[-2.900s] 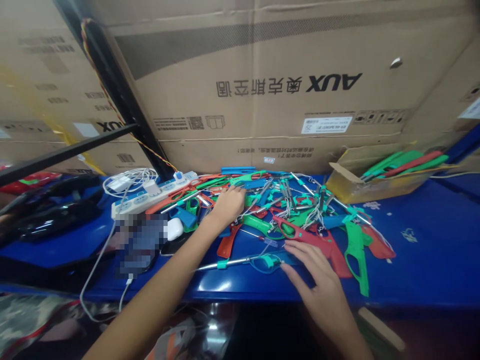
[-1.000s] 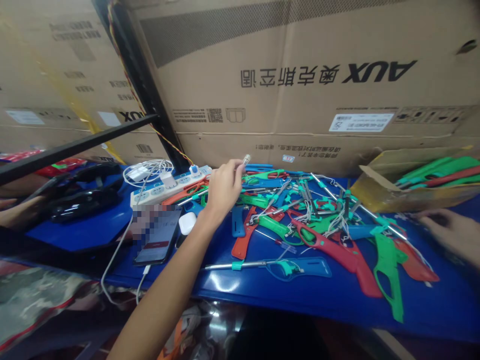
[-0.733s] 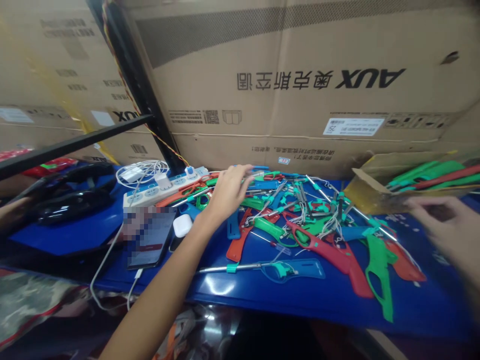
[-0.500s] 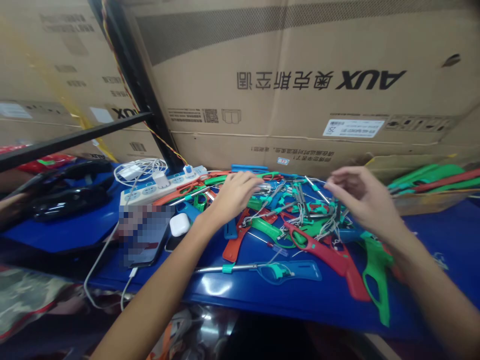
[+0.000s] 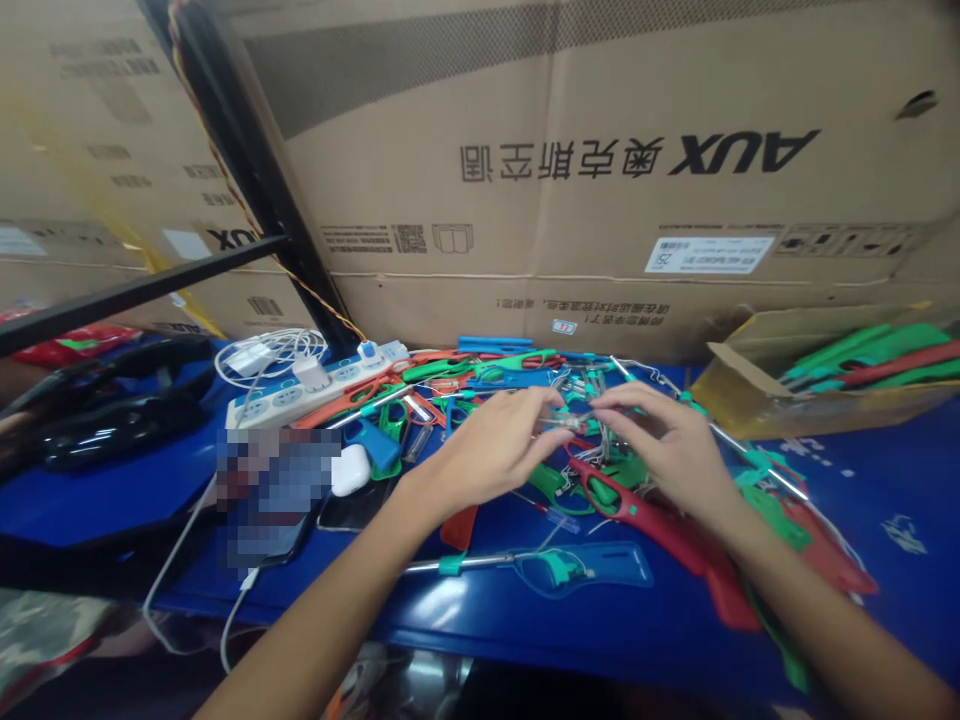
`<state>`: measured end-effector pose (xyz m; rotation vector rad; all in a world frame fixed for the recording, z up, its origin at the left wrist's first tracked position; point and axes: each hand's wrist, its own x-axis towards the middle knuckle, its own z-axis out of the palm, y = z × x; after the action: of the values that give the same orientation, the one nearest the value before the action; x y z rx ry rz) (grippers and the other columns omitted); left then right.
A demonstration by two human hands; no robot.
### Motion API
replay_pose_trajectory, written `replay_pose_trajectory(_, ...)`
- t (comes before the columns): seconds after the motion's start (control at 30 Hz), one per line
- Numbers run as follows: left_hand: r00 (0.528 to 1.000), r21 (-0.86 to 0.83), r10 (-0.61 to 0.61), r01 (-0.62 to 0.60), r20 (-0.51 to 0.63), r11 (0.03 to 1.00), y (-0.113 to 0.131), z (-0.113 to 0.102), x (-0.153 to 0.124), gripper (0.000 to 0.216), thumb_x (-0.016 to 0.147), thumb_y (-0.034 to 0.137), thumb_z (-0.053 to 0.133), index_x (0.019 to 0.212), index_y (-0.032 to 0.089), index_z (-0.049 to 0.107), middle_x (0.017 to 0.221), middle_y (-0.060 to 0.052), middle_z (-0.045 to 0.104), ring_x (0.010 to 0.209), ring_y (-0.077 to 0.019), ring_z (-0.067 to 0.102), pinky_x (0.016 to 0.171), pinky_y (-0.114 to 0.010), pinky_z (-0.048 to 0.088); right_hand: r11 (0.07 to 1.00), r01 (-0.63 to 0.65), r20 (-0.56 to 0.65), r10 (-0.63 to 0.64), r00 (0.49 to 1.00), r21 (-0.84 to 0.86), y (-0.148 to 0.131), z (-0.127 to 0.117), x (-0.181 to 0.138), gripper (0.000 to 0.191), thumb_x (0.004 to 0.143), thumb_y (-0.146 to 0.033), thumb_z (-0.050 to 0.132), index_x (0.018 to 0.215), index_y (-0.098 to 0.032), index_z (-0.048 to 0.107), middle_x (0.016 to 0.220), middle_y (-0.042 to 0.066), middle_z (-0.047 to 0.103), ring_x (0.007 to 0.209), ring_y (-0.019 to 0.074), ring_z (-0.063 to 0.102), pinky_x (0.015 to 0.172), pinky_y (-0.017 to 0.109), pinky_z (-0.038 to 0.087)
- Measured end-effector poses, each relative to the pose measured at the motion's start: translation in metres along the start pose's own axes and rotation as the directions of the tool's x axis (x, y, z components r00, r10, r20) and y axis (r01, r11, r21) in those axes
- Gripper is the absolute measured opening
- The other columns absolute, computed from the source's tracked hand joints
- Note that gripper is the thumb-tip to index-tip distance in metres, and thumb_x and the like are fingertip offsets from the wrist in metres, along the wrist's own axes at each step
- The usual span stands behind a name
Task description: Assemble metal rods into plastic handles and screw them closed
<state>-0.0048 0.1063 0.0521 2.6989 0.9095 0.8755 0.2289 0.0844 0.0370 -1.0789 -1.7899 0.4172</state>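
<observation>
My left hand [image 5: 499,445] is closed around a small clear plastic piece [image 5: 559,418] with a metal-looking end, held between thumb and fingers above the pile. Close to its right end, my right hand [image 5: 671,445] is pinched; what its fingertips hold is too small to make out. Beneath both hands lie jumbled lighter parts with thin white wires and metal tubes. A red long-nosed lighter casing [image 5: 660,525] lies partly under my right forearm. Nearer the front edge is a blue lighter casing [image 5: 607,565] with a metal tube and teal tape.
At the right stands an open cardboard box [image 5: 825,410] holding green and red casings. A power strip [image 5: 285,400] with plugs and cables lies at the left, near a phone [image 5: 289,500] and a white earbud case [image 5: 351,470]. Large cartons [image 5: 570,230] wall the back of the blue table [image 5: 360,600].
My hands have come together over the pile: the left moved right and lower, the right moved left. The clear piece now shows in my left hand. The view has shifted slightly.
</observation>
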Motion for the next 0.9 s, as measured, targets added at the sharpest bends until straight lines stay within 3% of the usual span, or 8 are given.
replay_pose_trajectory(0.1, 0.999, 0.035, 0.05, -0.05, -0.003, 0.998, 0.006, -0.005, 0.0, 0.032, 0.104, 0.05, 0.05, 0.117, 0.021, 0.055, 0.101, -0.007, 0.074, 0.093, -0.0238, 0.069, 0.083, -0.038, 0.052, 0.994, -0.085, 0.012, 0.084, 0.996, 0.061, -0.009, 0.009, -0.004, 0.01, 0.096, -0.033, 0.066, 0.096, -0.025, 0.073, 0.097, 0.004, 0.074, 0.089, 0.0223, 0.07, 0.077, 0.036, 0.055)
replay_pose_trajectory(0.23, 0.998, 0.046, 0.058, -0.057, -0.016, 0.997, 0.003, -0.012, -0.003, 0.03, 0.104, 0.052, 0.051, 0.11, 0.023, 0.057, 0.088, -0.002, 0.074, 0.077, -0.0201, 0.069, 0.071, -0.032, 0.049, 0.997, 0.059, 0.042, -0.056, 0.998, -0.058, -0.021, 0.024, -0.016, 0.012, 0.1, -0.027, 0.059, 0.1, -0.025, 0.071, 0.1, 0.005, 0.073, 0.093, 0.0223, 0.069, 0.082, 0.038, 0.054)
replay_pose_trajectory(0.33, 0.998, 0.031, 0.049, -0.048, -0.037, 0.998, 0.0, -0.014, -0.005, 0.03, 0.104, 0.051, 0.051, 0.109, 0.022, 0.057, 0.087, -0.002, 0.074, 0.071, -0.0175, 0.068, 0.064, -0.029, 0.046, 0.992, 0.114, 0.079, -0.11, 0.991, -0.049, -0.026, 0.03, -0.021, 0.013, 0.1, -0.025, 0.058, 0.103, -0.024, 0.071, 0.101, 0.006, 0.074, 0.093, 0.0222, 0.069, 0.082, 0.037, 0.055)
replay_pose_trajectory(0.5, 0.999, 0.042, 0.047, -0.047, -0.007, 0.998, 0.001, -0.009, -0.004, 0.031, 0.106, 0.049, 0.047, 0.111, 0.022, 0.06, 0.085, -0.001, 0.076, 0.065, -0.0154, 0.067, 0.058, -0.028, 0.042, 0.986, -0.141, 0.066, 0.135, 0.989, 0.088, -0.025, 0.024, -0.017, 0.012, 0.095, -0.034, 0.067, 0.092, -0.024, 0.072, 0.089, 0.003, 0.075, 0.074, 0.0186, 0.068, 0.067, 0.034, 0.056)
replay_pose_trajectory(0.6, 0.998, 0.078, 0.063, -0.065, 0.02, 0.995, 0.0, -0.005, -0.003, 0.035, 0.107, 0.05, 0.044, 0.109, 0.022, 0.064, 0.085, -0.001, 0.077, 0.067, -0.017, 0.07, 0.058, -0.029, 0.043, 0.936, -0.256, 0.054, 0.251, 0.967, 0.241, -0.026, 0.018, -0.012, 0.015, 0.09, -0.038, 0.073, 0.09, -0.024, 0.072, 0.089, 0.003, 0.074, 0.079, 0.0187, 0.068, 0.067, 0.031, 0.057)
replay_pose_trajectory(0.7, 0.997, 0.085, 0.068, -0.071, 0.03, 0.994, -0.003, -0.002, -0.003, 0.037, 0.107, 0.049, 0.043, 0.113, 0.021, 0.067, 0.093, -0.004, 0.08, 0.076, -0.019, 0.074, 0.061, -0.03, 0.047, 0.891, -0.306, 0.075, 0.299, 0.951, 0.336, -0.029, 0.012, -0.008, 0.017, 0.086, -0.039, 0.076, 0.088, -0.023, 0.072, 0.084, 0.002, 0.072, 0.07, 0.0155, 0.065, 0.061, 0.028, 0.054)
replay_pose_trajectory(0.8, 0.996, 0.067, 0.08, -0.082, 0.029, 0.994, -0.007, -0.001, -0.003, 0.041, 0.108, 0.048, 0.042, 0.127, 0.022, 0.067, 0.108, -0.007, 0.08, 0.093, -0.0214, 0.077, 0.072, -0.032, 0.055, 0.848, -0.37, 0.176, 0.326, 0.929, 0.38, -0.032, 0.009, -0.007, 0.019, 0.087, -0.041, 0.076, 0.089, -0.022, 0.071, 0.075, 0.001, 0.07, 0.057, 0.0117, 0.058, 0.052, 0.026, 0.049)
replay_pose_trajectory(0.9, 0.997, 0.052, 0.075, -0.077, 0.033, 0.996, -0.009, 0.0, -0.003, 0.044, 0.108, 0.047, 0.042, 0.136, 0.022, 0.064, 0.114, -0.009, 0.079, 0.099, -0.0229, 0.076, 0.079, -0.035, 0.058, 0.816, -0.387, 0.258, 0.301, 0.918, 0.428, -0.033, 0.009, -0.006, 0.021, 0.089, -0.042, 0.074, 0.09, -0.021, 0.069, 0.075, 0.001, 0.071, 0.059, 0.0121, 0.06, 0.053, 0.025, 0.05)
